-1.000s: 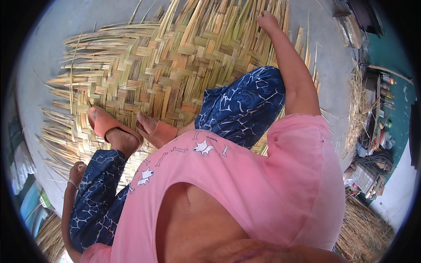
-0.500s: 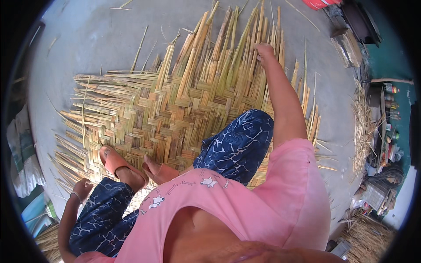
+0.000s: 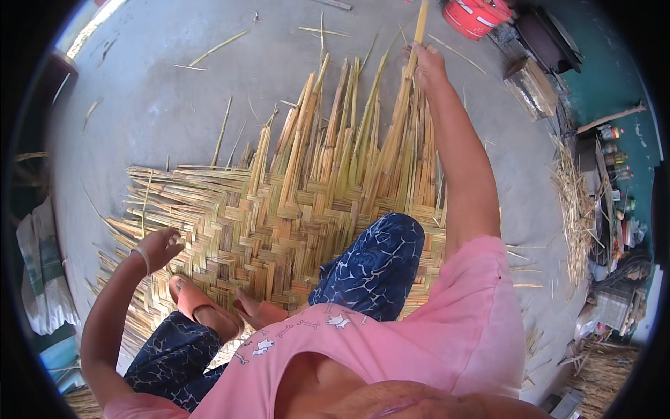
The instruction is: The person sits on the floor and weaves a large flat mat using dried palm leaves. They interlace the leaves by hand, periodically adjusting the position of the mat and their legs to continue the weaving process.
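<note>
A woven mat of split reed (image 3: 279, 234), tan and greenish, lies on the floor under my feet, its long loose strips fanning out along the far and left edges. At the far right edge my right hand (image 3: 428, 68) is closed round a reed strip (image 3: 421, 24), whose pale end sticks up past my fingers. The strip runs back toward the weave beside other loose strips (image 3: 391, 126); my fingers partly hide it. Over the mat's left part hangs my left hand (image 3: 163, 246), fingers loosely bent and apart, with nothing visible in it.
My sandalled feet (image 3: 199, 304) stand on the mat. Stray reed pieces (image 3: 222, 47) lie on the grey floor beyond. A red bucket (image 3: 477, 15) and a box (image 3: 532, 87) stand at the far right. Dry straw (image 3: 576, 209) is heaped along the right wall; a white sack (image 3: 47, 272) sits at left.
My right hand now holds a strip raised past its fingers at the far edge. My left hand has moved up and right over the mat. The view has shifted, showing more floor beyond.
</note>
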A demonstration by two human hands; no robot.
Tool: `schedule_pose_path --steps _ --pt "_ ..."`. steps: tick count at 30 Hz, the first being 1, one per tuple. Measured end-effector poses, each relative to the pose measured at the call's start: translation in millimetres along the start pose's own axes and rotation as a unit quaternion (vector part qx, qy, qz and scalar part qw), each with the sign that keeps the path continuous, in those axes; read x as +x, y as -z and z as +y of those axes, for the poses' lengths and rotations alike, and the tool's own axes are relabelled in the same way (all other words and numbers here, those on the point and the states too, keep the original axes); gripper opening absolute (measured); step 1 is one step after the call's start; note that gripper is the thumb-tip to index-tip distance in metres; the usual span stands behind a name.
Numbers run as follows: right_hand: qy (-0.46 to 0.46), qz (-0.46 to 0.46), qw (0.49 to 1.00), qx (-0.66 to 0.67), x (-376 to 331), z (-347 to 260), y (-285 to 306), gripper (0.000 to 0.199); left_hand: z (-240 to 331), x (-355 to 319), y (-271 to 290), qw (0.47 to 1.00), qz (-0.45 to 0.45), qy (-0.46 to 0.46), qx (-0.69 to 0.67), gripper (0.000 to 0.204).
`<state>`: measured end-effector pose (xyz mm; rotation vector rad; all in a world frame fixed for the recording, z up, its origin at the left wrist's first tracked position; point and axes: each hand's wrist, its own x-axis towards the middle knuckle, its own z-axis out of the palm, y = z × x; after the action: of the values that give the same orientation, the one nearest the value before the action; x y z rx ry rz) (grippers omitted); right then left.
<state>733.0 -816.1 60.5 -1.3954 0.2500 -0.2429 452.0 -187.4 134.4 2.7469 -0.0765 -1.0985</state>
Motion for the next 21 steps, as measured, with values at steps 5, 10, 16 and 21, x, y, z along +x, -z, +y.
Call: schedule_pose_path --steps 5,10,16,21 --pt "0.018 -0.074 0.997 -0.015 -57.2 -65.3 -44.5 0.029 153.6 56.7 67.2 0.944 0.192 -0.264 0.043 0.032" --pt "0.082 -0.168 0.978 -0.088 -123.9 -70.3 -109.2 0.031 268.9 65.2 125.4 0.641 0.563 -0.396 0.34 0.033" --pt "0.247 -0.156 0.923 -0.251 -179.4 -44.4 -155.2 0.029 287.5 74.9 160.1 0.596 0.537 -0.365 0.472 0.023" --pt "0.274 -0.156 0.881 -0.352 -207.7 -47.9 -168.4 0.027 260.8 80.6 147.9 0.672 0.481 -0.314 0.468 0.011"
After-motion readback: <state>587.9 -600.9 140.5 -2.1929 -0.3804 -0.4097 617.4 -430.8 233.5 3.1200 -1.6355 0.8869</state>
